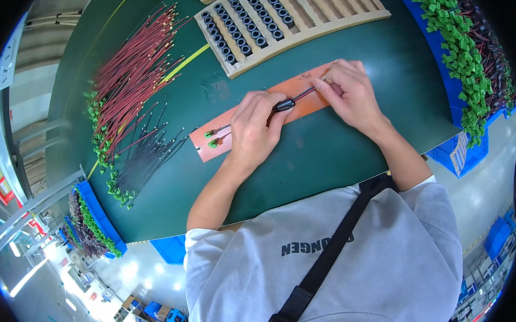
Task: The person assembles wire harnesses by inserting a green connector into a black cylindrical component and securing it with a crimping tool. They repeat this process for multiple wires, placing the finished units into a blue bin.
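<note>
My left hand [255, 125] is closed around a short black cylinder [285, 105], which looks like a ferrite core. Red and black wires [304, 94] run out of its right end to my right hand [349, 90], whose fingers pinch them near their tips. Two small green connectors [214, 142] show at the other end of the wires, below and left of my left hand. Beneath both hands lies a long orange board [307, 109], set aslant on the green table. My fingers hide part of the cylinder and the wire ends.
A wooden rack [239, 67] with rows of black cylinders stands at the back. Red wires [131, 67] and black wires [147, 155] with green connectors are spread out on the left. Blue bins [449, 78] of green-tipped wires stand at the table's sides.
</note>
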Tool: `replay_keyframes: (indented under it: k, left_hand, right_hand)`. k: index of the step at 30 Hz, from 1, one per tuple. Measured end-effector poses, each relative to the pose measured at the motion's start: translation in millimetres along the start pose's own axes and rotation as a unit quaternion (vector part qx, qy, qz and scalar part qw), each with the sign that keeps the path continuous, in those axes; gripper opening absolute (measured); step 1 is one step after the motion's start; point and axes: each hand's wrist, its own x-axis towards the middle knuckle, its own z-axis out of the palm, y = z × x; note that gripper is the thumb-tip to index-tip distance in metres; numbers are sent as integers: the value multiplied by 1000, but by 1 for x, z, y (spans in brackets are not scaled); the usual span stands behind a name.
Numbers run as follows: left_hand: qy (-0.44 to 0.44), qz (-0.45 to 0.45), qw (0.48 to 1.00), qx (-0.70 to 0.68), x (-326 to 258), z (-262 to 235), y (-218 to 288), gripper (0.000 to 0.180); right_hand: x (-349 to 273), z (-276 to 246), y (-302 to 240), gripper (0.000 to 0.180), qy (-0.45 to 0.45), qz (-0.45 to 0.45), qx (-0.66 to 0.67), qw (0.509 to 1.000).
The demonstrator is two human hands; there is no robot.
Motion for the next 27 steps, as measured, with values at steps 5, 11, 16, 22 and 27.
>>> replay_keyframes:
  k: [5,11,16,22,27]
  left_hand:
    - [-4,42,999,26,1,0,-4,27]
    - [-1,92,990,105,3,3,2,26]
    - [-17,96,979,180,3,5,9,19]
    - [-23,27,995,98,7,3,8,17]
    - [-37,33,999,15,8,-6,2,18]
  right_hand:
    - [5,15,-13,17,13,-55,-22,998]
    - [2,14,-13,17,-17,-38,-37,998]
    - [3,14,-15,16,-9,-42,-51,998]
    - [3,15,-14,16,-3,-51,-56,997]
    - [2,14,-12,15,-15,-47,-52,997]
